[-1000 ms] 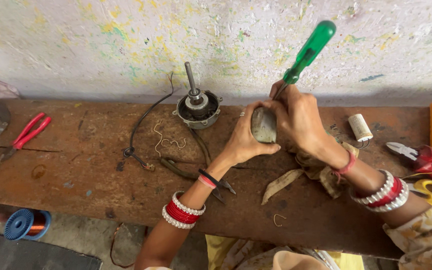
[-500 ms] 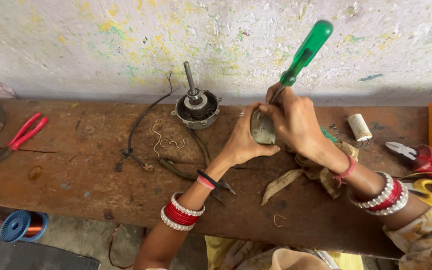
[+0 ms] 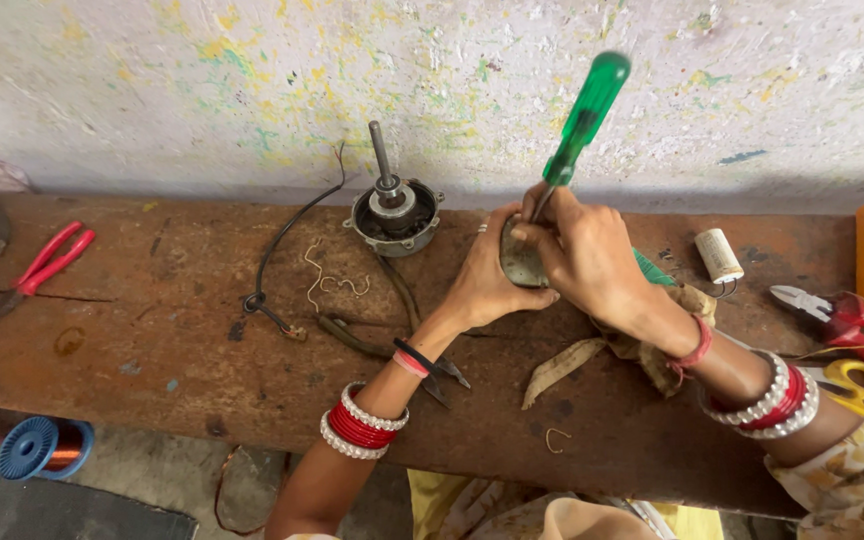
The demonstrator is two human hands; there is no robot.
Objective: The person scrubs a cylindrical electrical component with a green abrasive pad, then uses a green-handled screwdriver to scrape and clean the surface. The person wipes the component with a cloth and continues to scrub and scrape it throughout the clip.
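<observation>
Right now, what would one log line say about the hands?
left hand: holds grey metal part | right hand: grips green screwdriver, tip at part | motor: on bench

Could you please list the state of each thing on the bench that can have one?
Left hand: gripping the round metal part.
Right hand: gripping the green screwdriver, tilted, tip hidden at the part.
Motor housing: open, shaft upright.
Red pliers: lying, jaws shut.
Capacitor: lying on its side.
</observation>
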